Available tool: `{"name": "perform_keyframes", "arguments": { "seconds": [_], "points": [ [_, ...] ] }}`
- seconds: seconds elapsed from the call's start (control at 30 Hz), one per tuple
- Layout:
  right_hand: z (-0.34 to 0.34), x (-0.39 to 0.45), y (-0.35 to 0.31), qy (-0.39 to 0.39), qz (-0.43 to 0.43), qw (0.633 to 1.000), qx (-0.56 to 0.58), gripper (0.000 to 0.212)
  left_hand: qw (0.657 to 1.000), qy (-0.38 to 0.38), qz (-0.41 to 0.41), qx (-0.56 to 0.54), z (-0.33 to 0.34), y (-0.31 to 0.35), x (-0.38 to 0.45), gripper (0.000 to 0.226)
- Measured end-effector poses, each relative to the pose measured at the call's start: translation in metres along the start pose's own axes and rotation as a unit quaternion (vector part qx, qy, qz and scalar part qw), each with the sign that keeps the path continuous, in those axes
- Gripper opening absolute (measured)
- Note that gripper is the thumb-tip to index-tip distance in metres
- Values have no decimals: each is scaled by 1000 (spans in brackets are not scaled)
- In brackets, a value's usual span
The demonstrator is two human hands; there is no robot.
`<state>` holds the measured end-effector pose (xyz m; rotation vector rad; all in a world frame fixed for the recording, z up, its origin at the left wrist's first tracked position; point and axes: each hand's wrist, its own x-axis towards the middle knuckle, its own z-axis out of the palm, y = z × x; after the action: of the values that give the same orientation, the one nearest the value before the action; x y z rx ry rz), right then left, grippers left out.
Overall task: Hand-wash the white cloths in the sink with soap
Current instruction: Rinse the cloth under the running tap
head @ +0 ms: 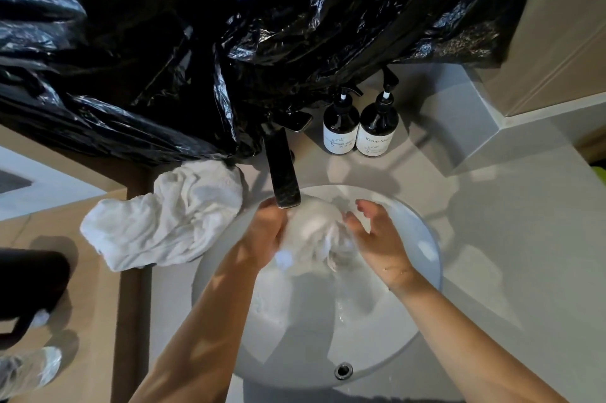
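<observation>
Above the vanity, crumpled black plastic sheeting hangs over the wall behind the basin and fills the upper half of the view, hiding whatever is behind it. Below it lies the pale countertop, and set into that the round white sink with its overflow hole at the near rim. On the counter to the left of the basin, a second white cloth lies loosely heaped and untouched, its far edge tucked under the plastic. The dark faucet reaches out over the bowl, its spout ending just above the hands. Behind it stand two dark pump bottles, side by side; which one holds soap cannot be read from the labels.

The wet white cloth being washed is bunched into a ball under the spout, held between both hands over the far half of the bowl. The left hand grips it with fingers curled around its left side; the right hand presses its right side with fingers spread and fairly straight. The bundle has no clear long axis. The waiting cloth lies left of the hands, so the left hand is the nearer one for fetching it. Motion blur makes it unclear whether water is running or suds are present.
</observation>
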<state>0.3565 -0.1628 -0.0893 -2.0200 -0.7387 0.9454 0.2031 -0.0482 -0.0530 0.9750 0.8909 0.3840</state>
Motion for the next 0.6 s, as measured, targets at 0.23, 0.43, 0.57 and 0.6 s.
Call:
{"name": "perform_keyframes", "arguments": {
  "seconds": [0.23,0.43,0.57,0.6],
  "points": [
    [11,-16,6,-148,110,956,230,57,998,-24,-55,22,15,-21,0,35],
    [28,-11,16,-159,153,890,399,39,952,171,-24,252,-4,-34,-5,26],
    [21,-14,12,-205,200,802,524,12,993,114,-9,26,-26,-37,-28,36],
    [20,-15,12,-209,225,789,533,14,994,106,-10,-24,-30,-36,-34,37]
  ]
}}
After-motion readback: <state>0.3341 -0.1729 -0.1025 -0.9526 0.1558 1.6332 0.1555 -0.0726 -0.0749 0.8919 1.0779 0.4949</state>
